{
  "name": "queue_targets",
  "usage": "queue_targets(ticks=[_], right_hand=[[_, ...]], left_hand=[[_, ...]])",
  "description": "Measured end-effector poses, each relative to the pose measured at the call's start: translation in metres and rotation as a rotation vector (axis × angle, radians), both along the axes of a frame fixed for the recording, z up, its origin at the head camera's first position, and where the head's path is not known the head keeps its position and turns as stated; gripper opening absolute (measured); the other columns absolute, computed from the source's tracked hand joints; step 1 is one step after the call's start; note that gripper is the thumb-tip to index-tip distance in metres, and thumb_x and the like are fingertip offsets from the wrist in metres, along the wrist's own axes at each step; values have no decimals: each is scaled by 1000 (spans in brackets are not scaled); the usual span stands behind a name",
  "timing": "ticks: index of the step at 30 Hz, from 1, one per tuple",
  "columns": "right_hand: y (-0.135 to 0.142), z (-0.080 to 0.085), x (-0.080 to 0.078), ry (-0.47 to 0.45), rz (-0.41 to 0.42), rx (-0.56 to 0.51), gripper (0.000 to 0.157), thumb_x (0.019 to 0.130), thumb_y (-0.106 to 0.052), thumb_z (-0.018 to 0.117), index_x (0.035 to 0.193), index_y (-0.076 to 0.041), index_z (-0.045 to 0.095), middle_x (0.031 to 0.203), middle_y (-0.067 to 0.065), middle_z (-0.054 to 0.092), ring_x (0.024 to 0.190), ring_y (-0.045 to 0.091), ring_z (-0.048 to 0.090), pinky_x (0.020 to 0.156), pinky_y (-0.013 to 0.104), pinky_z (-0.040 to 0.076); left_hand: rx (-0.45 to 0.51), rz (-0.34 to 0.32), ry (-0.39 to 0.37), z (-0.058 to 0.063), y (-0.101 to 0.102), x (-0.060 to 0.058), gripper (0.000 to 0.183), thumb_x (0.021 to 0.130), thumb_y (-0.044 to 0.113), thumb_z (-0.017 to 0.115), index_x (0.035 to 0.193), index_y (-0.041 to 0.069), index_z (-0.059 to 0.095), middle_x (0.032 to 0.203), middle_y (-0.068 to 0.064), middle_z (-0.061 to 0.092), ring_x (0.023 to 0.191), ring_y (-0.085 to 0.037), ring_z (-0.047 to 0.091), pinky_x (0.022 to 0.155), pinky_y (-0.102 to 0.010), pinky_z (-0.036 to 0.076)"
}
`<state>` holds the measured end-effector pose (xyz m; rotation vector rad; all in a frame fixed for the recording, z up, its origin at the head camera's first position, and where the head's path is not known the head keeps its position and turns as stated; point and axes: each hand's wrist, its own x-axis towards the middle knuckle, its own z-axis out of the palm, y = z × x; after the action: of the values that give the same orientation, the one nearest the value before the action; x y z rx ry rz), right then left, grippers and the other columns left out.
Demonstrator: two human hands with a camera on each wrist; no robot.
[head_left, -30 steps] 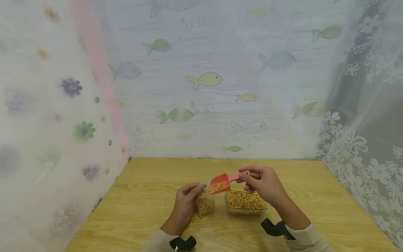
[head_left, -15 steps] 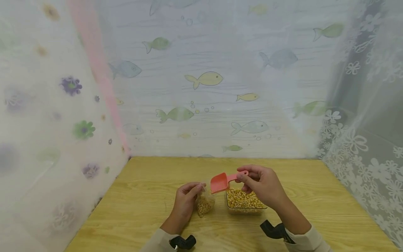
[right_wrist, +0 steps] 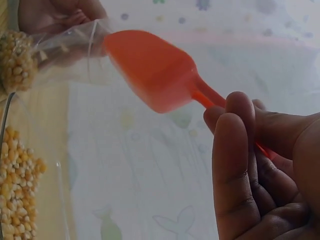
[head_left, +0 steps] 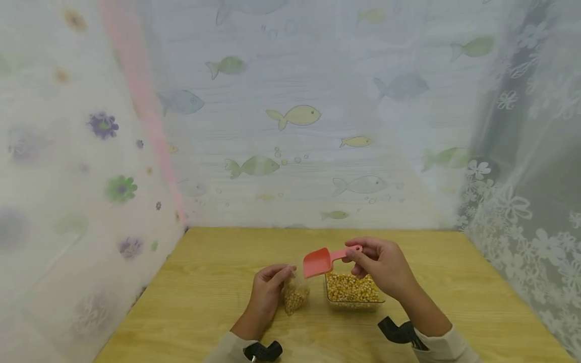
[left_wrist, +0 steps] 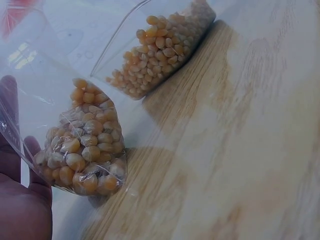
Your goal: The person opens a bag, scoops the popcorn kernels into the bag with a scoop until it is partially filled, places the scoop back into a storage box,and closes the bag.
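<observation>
A clear plastic bag (left_wrist: 85,145), its lower part filled with corn kernels, is pinched near its mouth by my left hand (head_left: 267,295). My right hand (head_left: 383,264) grips the handle of a red-pink scoop (head_left: 316,263) between thumb and fingers. The scoop's lip is at the bag's mouth, and no kernels show in its bowl in the head view. Below the right hand, a clear rectangular container (head_left: 354,305) holds many loose corn kernels (head_left: 351,287). In the right wrist view the scoop's underside faces the camera, so its inside is hidden there.
The wood-grain table (head_left: 218,252) carries the container and bag. A fish-printed curtain (head_left: 295,166) hangs behind it, with flowered sheets (head_left: 91,176) at the sides. Black wrist mounts (head_left: 399,331) sit at both cuffs.
One second ago the scoop held kernels; half a second ago its bowl looked emptied. Both hands have stayed nearly in place, the left still holding the bag.
</observation>
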<state>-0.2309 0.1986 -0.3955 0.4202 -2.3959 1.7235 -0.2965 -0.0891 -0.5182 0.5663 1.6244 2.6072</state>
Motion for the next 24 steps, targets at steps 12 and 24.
queue_targets(ticks=[12,24], right_hand=[[21,-19,-4,-89,-10,-91,40,100,-27,70,130,-1,68,102,17,79,69,20,73,66,38,63],[53,-40,-16,-213,1,-169,49,100,-32,70,136,1,63,104,15,78,75,17,71,70,36,63]], left_hand=[[7,-22,10,-1,-1,0,21,102,6,65,99,17,83,104,0,80,107,-15,72,94,-28,56],[12,-14,9,-2,-1,1,21,101,5,65,98,16,83,103,-1,80,103,-14,72,90,-26,57]])
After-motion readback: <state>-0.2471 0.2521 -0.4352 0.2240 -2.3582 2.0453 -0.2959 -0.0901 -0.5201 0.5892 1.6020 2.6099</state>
